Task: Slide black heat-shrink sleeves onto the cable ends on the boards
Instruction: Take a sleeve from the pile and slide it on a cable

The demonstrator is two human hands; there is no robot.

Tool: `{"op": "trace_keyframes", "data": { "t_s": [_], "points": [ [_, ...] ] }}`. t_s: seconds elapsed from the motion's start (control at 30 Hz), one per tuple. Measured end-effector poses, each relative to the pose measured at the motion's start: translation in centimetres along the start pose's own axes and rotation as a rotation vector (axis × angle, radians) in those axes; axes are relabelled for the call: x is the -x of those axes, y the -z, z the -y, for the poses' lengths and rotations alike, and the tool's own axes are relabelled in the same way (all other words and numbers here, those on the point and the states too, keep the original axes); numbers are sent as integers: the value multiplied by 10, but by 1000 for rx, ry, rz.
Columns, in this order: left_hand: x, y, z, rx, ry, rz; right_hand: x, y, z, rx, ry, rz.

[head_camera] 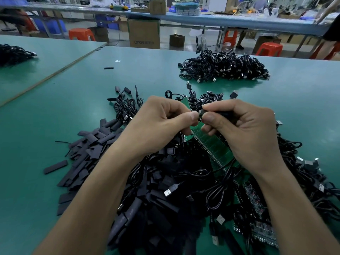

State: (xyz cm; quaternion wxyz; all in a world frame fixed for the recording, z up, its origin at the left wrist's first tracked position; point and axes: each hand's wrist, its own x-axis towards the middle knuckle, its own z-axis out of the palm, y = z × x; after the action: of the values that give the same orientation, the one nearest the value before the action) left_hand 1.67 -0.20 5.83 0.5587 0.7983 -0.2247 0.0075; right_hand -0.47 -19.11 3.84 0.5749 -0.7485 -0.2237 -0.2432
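Both hands meet above a green circuit board strip (211, 144) that lies tilted on a heap of black USB cables (202, 181). My right hand (239, 129) pinches a black heat-shrink sleeve (220, 113) between thumb and forefinger, with a metal USB plug (201, 113) showing at its left end. My left hand (160, 124) has its fingers curled, and its thumb tip touches that plug. A pile of flat black sleeves (88, 150) lies to the left of my left forearm.
A second heap of black USB cables (224, 68) sits at the far middle of the green table (64, 89). Another cable pile (12, 54) lies far left. A loose sleeve (108, 68) lies alone. More boards (257, 218) lie under my right forearm.
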Motion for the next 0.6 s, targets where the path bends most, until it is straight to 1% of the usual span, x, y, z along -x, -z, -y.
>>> {"op": "trace_keyframes", "data": {
  "t_s": [0.27,0.47,0.53,0.6],
  "points": [
    [1,-1,-2,25,25,24,-2,-4,3,-15,-26,-49],
    [0,-2,-3,62,60,17,-2,-6,2,-10,-69,-330],
    [0,-5,-2,61,66,1,-1,-12,0,-11,-67,-363],
    [0,-7,-2,67,65,-23,-1,-18,-1,4,-61,-349]
  ]
}}
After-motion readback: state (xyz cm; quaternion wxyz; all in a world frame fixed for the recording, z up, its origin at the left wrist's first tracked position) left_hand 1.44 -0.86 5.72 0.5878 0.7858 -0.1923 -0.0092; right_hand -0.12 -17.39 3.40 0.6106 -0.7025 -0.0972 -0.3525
